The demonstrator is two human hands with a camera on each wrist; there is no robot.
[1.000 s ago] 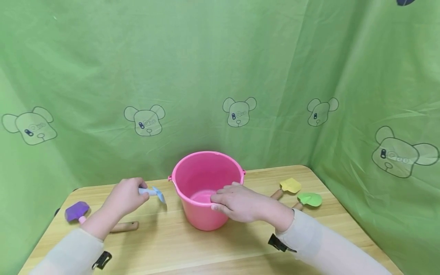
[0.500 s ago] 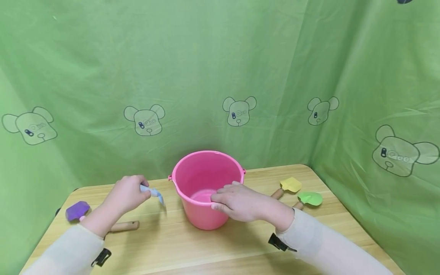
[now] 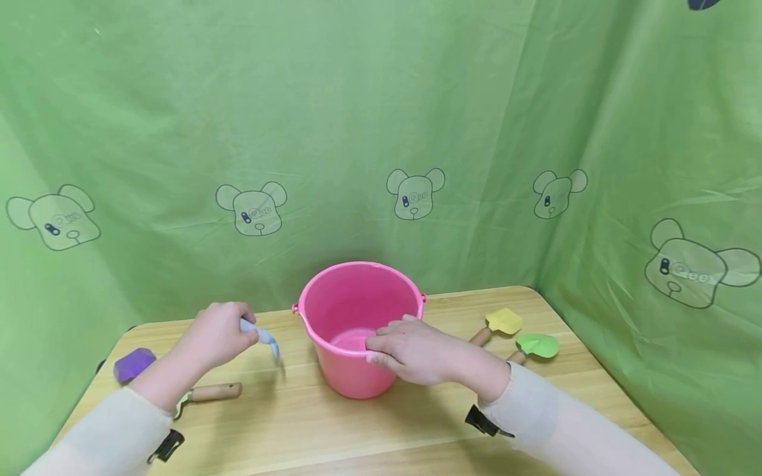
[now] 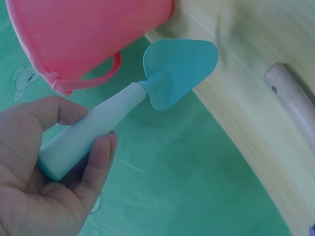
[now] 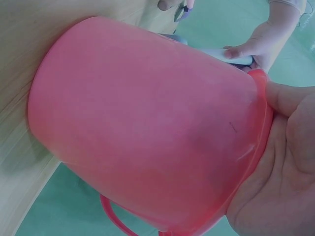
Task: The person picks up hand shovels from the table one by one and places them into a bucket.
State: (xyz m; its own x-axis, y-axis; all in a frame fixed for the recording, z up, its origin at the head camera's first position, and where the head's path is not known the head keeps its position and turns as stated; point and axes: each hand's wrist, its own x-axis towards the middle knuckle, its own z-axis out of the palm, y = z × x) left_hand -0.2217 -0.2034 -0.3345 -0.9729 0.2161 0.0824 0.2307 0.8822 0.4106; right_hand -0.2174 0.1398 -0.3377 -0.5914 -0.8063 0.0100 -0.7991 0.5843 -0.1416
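Note:
A small blue garden trowel (image 4: 181, 70) with a pale blue handle is held by my left hand (image 3: 219, 336), thumb and fingers around the handle. In the head view its blade tips down above the table, left of the pink bucket (image 3: 352, 375). That bucket stands upright, and its visible inside shows nothing in it. My right hand (image 3: 417, 350) grips the bucket's near right rim, with the thumb outside and the fingers over the edge. The right wrist view shows the thumb and palm against the rim (image 5: 263, 123); the fingers there are hidden.
Left on the wooden table (image 3: 297, 436) are a purple tool head (image 3: 134, 365) and a wooden handle (image 3: 217, 391), partly behind my left forearm. A yellow shovel (image 3: 503, 321) and a green trowel (image 3: 538, 345) lie at the right. Green curtains (image 3: 333, 119) surround the table.
My left hand has shifted slightly up and left, and the blue trowel's blade has turned to hang more steeply. The right hand and bucket stay put.

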